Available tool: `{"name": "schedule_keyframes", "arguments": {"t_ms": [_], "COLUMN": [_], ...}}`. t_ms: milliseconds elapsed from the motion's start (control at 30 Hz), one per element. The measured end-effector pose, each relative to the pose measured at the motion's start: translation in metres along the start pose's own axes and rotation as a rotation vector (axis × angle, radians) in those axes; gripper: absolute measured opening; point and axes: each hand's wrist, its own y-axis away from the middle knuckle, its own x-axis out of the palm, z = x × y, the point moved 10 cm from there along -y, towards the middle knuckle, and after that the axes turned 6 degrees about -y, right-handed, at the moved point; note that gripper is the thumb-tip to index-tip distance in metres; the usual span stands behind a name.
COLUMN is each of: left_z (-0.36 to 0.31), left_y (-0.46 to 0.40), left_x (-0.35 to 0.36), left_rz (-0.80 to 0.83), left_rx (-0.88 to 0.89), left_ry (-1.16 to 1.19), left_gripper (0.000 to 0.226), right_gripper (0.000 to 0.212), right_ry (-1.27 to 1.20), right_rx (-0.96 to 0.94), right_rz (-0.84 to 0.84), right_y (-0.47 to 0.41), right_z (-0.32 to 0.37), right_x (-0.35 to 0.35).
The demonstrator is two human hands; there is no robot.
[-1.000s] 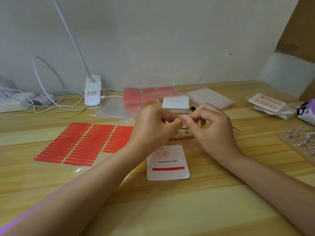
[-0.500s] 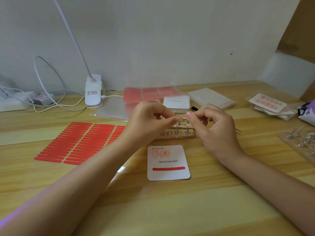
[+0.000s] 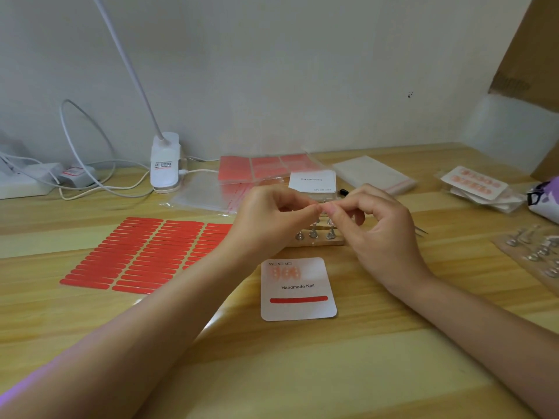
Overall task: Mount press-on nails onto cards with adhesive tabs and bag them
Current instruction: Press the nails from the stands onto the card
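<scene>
Left hand [image 3: 266, 219] and right hand [image 3: 378, 234] curl, fingertips pinching one tiny thing together above the flat white card [image 3: 298, 293].

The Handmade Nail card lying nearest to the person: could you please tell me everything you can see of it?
The Handmade Nail card is a white card with rounded corners, seemingly paper, lying flat on the wooden table between the forearms. Small print tops it; below sit about three pale pink nails, then the words "Handmade Nail", then a red adhesive strip. Neither hand touches it.
</scene>
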Motion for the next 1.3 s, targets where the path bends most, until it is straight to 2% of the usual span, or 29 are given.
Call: {"name": "schedule_keyframes", "arguments": {"t_ms": [200,367,500,600,700,867,967,1167,1300], "left_z": [-0.010,-0.007,-0.004,0.003,0.003,-0.013,-0.014,-0.009,-0.007], "left_y": [0.004,0.007,0.009,0.007,0.005,0.003,0.003,0.004,0.004], "left_x": [-0.006,-0.008,-0.010,-0.016,-0.021,-0.014,-0.005,-0.001,-0.002], "left_rz": [-0.076,-0.133,-0.172,-0.201,-0.193,-0.083,-0.023,0.016,0.012], "left_rx": [0.060,0.013,-0.031,-0.096,-0.080,0.046,0.072,0.036,-0.007], "left_ry": [-0.013,0.077,0.149,0.204,0.173,-0.007,-0.064,-0.006,-0.009], "left_gripper": [0.024,0.017,0.021,0.013,0.004,0.010,0.009,0.010,0.019], "right_gripper": [0.005,0.004,0.003,0.003,0.006,0.008,0.009,0.015,0.008], "right_ry": [0.040,0.061,0.061,0.049,-0.001,-0.043,-0.050,-0.042,0.012], "right_rx": [-0.050,-0.093,-0.127,-0.124,-0.022,0.056,0.046,0.000,-0.076], "right_rz": [-0.006,-0.041,-0.045,-0.037,-0.048,-0.060,-0.056,-0.032,-0.029], "right_y": [0.000,0.000,0.001,0.003,0.001,0.000,0.001,0.000,0.002], "right_z": [0.007,0.013,0.016,0.015,0.003,-0.008,-0.006,0.001,0.010], "right_x": [-0.001,-0.005,-0.005,-0.004,-0.007,-0.008,-0.007,-0.005,-0.004]}}
